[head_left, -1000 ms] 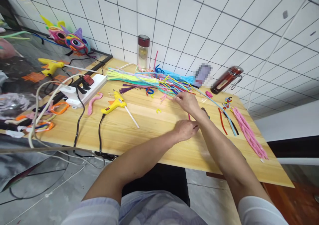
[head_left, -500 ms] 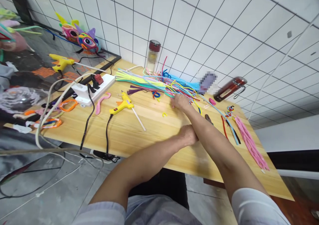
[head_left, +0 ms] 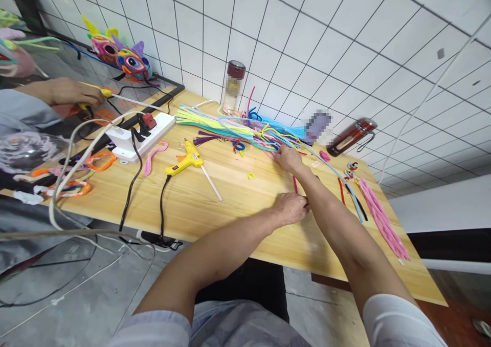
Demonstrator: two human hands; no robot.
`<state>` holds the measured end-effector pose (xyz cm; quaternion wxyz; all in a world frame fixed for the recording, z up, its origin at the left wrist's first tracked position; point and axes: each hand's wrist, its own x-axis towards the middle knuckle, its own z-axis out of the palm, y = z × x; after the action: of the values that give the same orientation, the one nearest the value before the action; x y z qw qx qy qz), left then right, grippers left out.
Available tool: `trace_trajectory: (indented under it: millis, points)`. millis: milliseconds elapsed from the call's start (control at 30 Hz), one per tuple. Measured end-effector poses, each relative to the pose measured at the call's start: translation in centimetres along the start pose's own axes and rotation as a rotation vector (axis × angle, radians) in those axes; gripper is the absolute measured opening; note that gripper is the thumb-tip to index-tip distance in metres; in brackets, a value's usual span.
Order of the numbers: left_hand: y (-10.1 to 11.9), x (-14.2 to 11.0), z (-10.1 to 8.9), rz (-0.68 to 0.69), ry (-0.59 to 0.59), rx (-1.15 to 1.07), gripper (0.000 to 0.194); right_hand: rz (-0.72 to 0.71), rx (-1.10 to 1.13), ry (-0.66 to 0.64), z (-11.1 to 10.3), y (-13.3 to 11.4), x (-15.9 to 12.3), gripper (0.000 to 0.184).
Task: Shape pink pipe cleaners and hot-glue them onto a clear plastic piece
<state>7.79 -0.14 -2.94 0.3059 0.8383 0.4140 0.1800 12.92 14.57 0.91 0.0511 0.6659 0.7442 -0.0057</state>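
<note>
My right hand [head_left: 289, 158] reaches across my left arm to the near edge of a heap of colourful pipe cleaners [head_left: 238, 127]. Its fingers are pinched on strands there; which ones is hidden. Below it my left hand [head_left: 291, 209] is closed just over the tabletop, beside my right forearm. A small dark bit shows at its fingertips, too hidden to name. Between both hands stands a short length of red pipe cleaner [head_left: 295, 184]; I cannot tell which hand has it. A small yellow curl [head_left: 250, 176] lies to the left.
A yellow glue gun [head_left: 187, 160] with its cord lies left of my hands, near a white power strip [head_left: 141, 138]. Another person's hand [head_left: 72, 92] is on a second glue gun. A glass bottle [head_left: 232, 88], a red flask [head_left: 352, 136] and pink pipe cleaners [head_left: 383, 219] are around.
My right hand has shifted slightly right along the heap. The red length between my hands has come into view. A co-worker's hand has come in at the left onto the other glue gun.
</note>
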Motion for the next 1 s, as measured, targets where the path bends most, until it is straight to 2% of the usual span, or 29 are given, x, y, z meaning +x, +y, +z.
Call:
trace_trajectory:
  millis: [133,300,400,533,667,767,833,900,1000]
  points:
    - [-0.1,0.3,0.5,-0.001,0.005,0.017,0.036,-0.027,0.042,0.043,0.0,0.6,-0.8,0.032]
    - [-0.1,0.3,0.6,0.004,0.002,0.058,0.038,-0.061,0.099,0.124,0.7,1.1,-1.4,0.036]
    - [0.0,0.1,0.3,0.010,0.001,0.070,0.037,-0.022,0.088,0.117,1.2,1.5,-0.7,0.028]
    - [0.1,-0.1,-0.1,0.017,-0.009,0.069,0.038,0.059,0.076,0.158,1.2,2.0,0.7,0.033]
    - [0.2,-0.1,-0.1,0.016,-0.026,0.071,0.038,-0.010,0.115,0.224,0.8,1.0,1.5,0.033]
    - [0.3,0.1,-0.1,0.000,-0.047,0.068,0.039,-0.134,0.126,0.267,0.8,-0.4,2.0,0.054]
    - [0.3,0.1,-0.2,-0.024,-0.060,0.062,0.038,-0.158,0.100,0.226,0.9,-1.1,2.7,0.064]
    - [0.4,0.1,-0.3,-0.052,-0.066,0.057,0.037,-0.148,0.079,0.168,1.1,-1.2,3.6,0.059]
    - [0.4,0.1,-0.4,-0.066,-0.047,0.036,0.038,-0.119,0.077,0.146,1.1,-0.9,5.2,0.041]
